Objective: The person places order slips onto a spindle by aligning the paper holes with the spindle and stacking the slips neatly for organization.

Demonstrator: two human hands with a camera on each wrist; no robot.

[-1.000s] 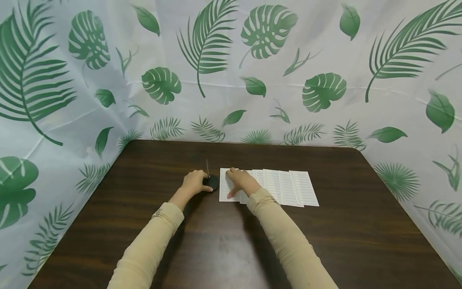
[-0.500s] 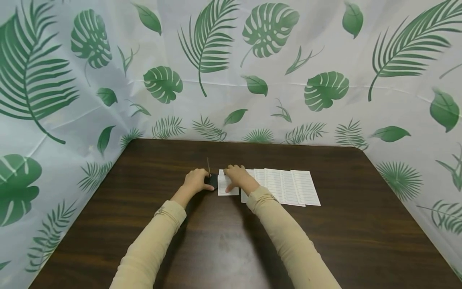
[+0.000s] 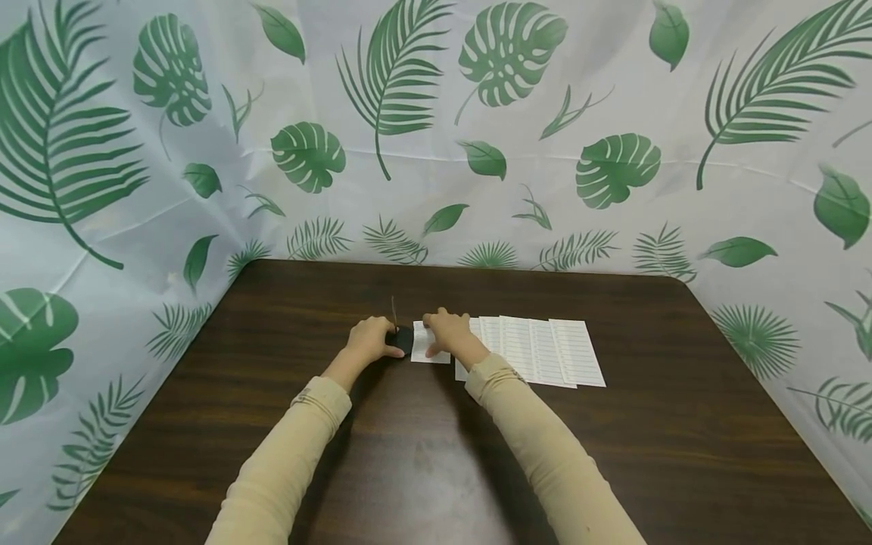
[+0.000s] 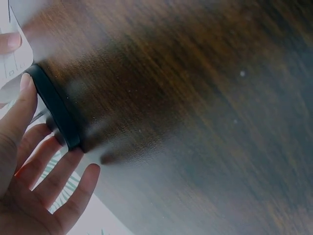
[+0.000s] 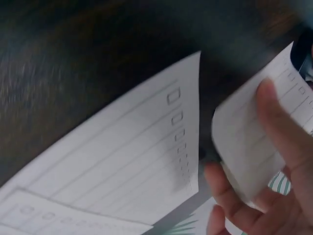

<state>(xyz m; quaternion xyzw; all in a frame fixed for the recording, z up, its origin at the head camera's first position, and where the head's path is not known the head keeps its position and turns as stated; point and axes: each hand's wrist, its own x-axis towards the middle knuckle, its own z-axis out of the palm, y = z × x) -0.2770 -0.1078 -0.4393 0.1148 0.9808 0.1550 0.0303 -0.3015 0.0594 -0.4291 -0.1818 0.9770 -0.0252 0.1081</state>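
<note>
My left hand (image 3: 369,341) holds a bill spike by its round black base (image 4: 55,107), thumb on one side and fingers on the other. The spike's thin rod (image 3: 393,312) stands upright from that base. Just to the right, my right hand (image 3: 451,333) pinches a white checklist slip (image 5: 244,132) with the thumb on its printed face and fingers behind. The slip bends in the grip, its left edge close to the black base. Beside the right hand lies a row of overlapping checklist slips (image 3: 575,352), partly hidden by the wrist and sleeve.
The dark wooden table (image 3: 409,469) carries all of these things. A white cloth with green leaves (image 3: 436,189) hangs behind the table and along both sides. Both sleeved forearms reach in from the front edge.
The right hand's slip has its near edge raised and looks shorter, leaving a small gap from the row. My left hand stays around the base with little movement.
</note>
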